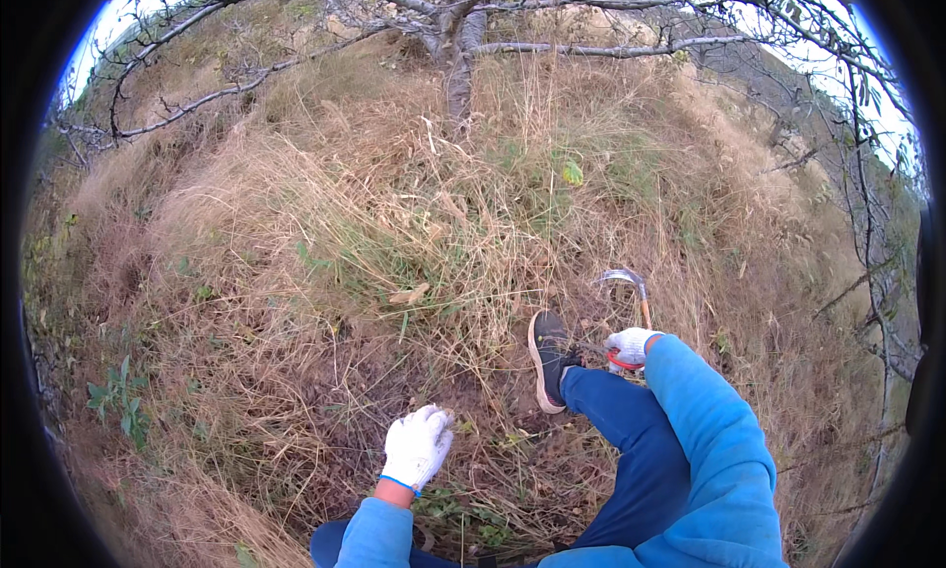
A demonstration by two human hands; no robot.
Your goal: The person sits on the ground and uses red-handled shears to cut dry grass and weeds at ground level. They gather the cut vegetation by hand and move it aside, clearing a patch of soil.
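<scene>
My right hand (628,346), in a white knit glove, is closed around the wooden handle of a sickle (625,276). The curved metal blade points up and to the left, above the grass. From the same hand sticks out a red-handled cutting tool (624,362), apparently scissors, its dark blades lying close to my shoe. My left hand (418,446), also gloved in white, hovers low over dry grass (310,420) with its fingers curled. Whether anything is pinched in those fingers is hidden.
A dark shoe (549,357) with a pale sole is planted left of the tools. A bare tree trunk (457,80) rises ahead, its low branches (613,51) spreading both ways. Thin twigs (865,198) hang at the right. A leafy green plant (122,402) grows at the left.
</scene>
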